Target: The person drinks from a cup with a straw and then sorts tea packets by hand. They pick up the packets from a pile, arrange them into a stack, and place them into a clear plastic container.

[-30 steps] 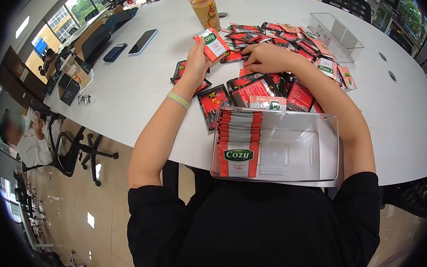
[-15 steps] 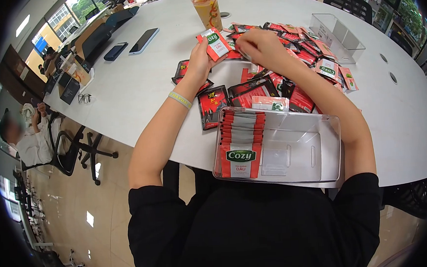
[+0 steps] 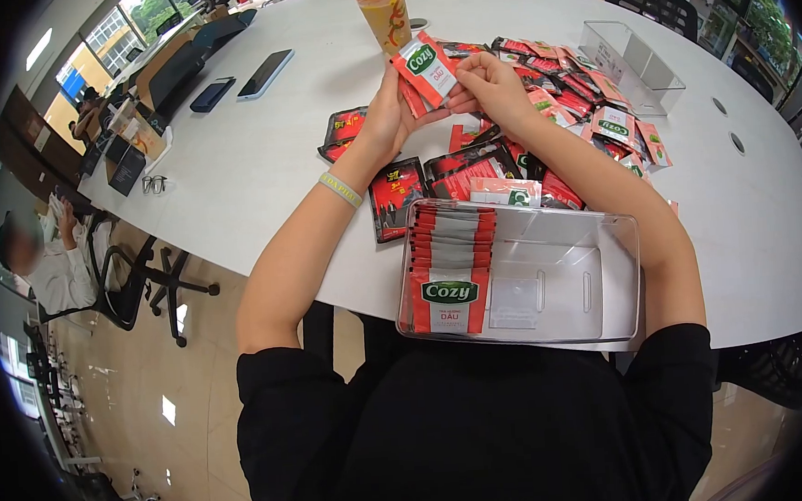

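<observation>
Above the table, my left hand (image 3: pixel 388 121) is closed around red-and-white Cozy tea sachets (image 3: pixel 425 71), at least one lying under the front one. My right hand (image 3: pixel 500 90) pinches the front sachet's right edge between thumb and fingers. Close to me at the table's edge stands a clear plastic box (image 3: pixel 612 279). Upright in its left part is a row of Cozy sachets (image 3: pixel 450 295), one behind another. Between the box and my hands lies a heap of loose sachets (image 3: pixel 585 101), with black-and-red packets (image 3: pixel 399 195) at its near left side.
A second clear box (image 3: pixel 652 79) stands behind the heap at the right. At the back is a drink cup (image 3: pixel 382 17). Two phones, a dark one (image 3: pixel 213 95) and a larger one (image 3: pixel 266 73), lie at the left near eyeglasses (image 3: pixel 154 184). A person (image 3: pixel 52 249) sits at far left.
My right hand has moved from over the heap to the sachets in my left hand and now grips the front one's edge. Both sachets and left hand are slightly farther right.
</observation>
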